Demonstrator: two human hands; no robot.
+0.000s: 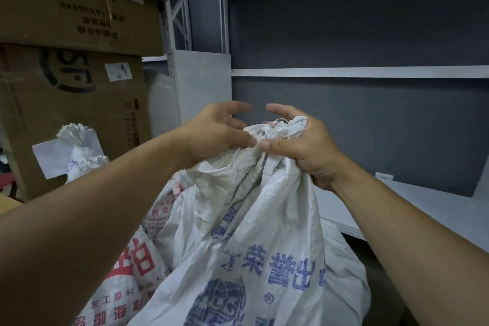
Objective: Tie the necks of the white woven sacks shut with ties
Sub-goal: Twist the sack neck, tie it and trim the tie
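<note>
We're mid-gather on the front sack [254,233], blue print, low centre btwn our forearms. Its neck [280,131] is bunched up in the middle of view, between both hands. Our right hand [299,148] has the main hold: thumb clamped across the front of the bunch, palm & rear fingers wrapped round it, forefinger lifted free over the top. Our left hand [217,135] is looser: thumb tip pressed on the fabric just beside the right thumb, middle fingers curled in vs the neck's left side, forefinger sticking out & touching nothing. So both hands are on the neck, right tight, left more of a pinch.

A thin pale tie [278,122] shows as a small loop at the crown of the bunch, touching the fabric. Can't tell if it's wound round or just lying there, its ends are hidden.

Step, as we read it: neck gathered, tie not yet drawn snug. Next move prob needs the right hand squeezing the bunch while the left hand frees up to take the tie's end & wrap it below the ruffle. Woven stuff is springy, so any slack & it'll likely fan open.

Behind-left a red-print sack [137,259] leans vs ours. Further left a third sack [76,145] looks closed at the top already. Cardboard boxes [74,103] stacked left, grey shelving [370,71] behind
</note>
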